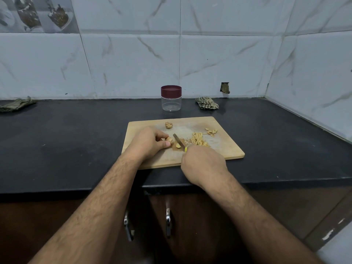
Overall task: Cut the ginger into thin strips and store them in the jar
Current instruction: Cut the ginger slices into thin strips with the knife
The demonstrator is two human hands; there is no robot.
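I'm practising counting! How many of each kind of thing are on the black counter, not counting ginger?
Jars: 1
Cutting boards: 1
Knives: 1
Cloths: 2
Total: 5

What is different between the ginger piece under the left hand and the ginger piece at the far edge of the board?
The ginger piece in the left hand is pinched beside the knife; the far ginger piece lies free and untouched. The held piece looks smoother, the far piece knobbier. Both rest on the cutting board, uncut.
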